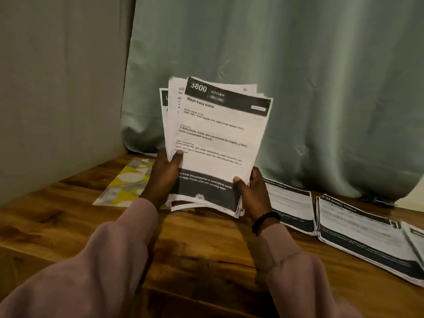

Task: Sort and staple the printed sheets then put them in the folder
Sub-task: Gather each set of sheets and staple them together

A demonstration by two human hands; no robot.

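1. While I hold the stack of printed sheets point(215, 143) upright above the wooden table point(206, 244), my left hand point(164, 177) pinches its lower left edge and my right hand point(253, 191) its lower right corner.
2. The sorted piles point(358, 232) lie flat to my right, nearer the right hand.

— What are the hands doing?
— The left hand point(164, 177) is gripping, thumb in front, fingers curled behind. The right hand point(254, 193) is pinching opposite it, a beaded band circling its wrist.
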